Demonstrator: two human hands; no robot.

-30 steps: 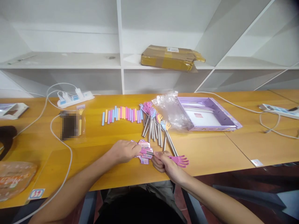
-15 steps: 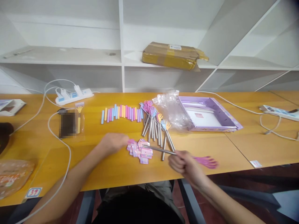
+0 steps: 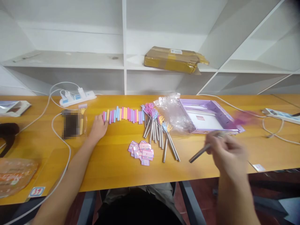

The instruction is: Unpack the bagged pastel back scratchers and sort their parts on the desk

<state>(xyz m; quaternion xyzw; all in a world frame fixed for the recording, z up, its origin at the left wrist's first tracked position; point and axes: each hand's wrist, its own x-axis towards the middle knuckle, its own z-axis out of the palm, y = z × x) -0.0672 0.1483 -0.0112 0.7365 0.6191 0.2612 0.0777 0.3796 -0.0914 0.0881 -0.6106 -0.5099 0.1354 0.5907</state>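
Note:
At the left end of a row of pastel sticks (image 3: 129, 114), my left hand (image 3: 98, 127) has its fingers closed around a pink stick (image 3: 104, 116). The fingers cover part of that end of the row. My right hand (image 3: 225, 150) grips a back scratcher (image 3: 199, 153) by its metal handle; its pink hand-shaped head is smeared by motion near the purple box. Between my hands lie a loose heap of small pink printed cards (image 3: 142, 152) and a pile of back scratchers (image 3: 153, 125) with blue, pink, purple and yellow heads.
A purple open box (image 3: 208, 128) with a clear plastic bag (image 3: 173, 114) beside it stands at the back right. Power strips (image 3: 78, 97) and white cables lie on both sides. A taped carton (image 3: 172, 59) rests on the shelf above.
My left hand has moved left from beside the cards to the row's left end. My right hand has swung right and turned the back scratcher, its head now pointing away towards the back right.

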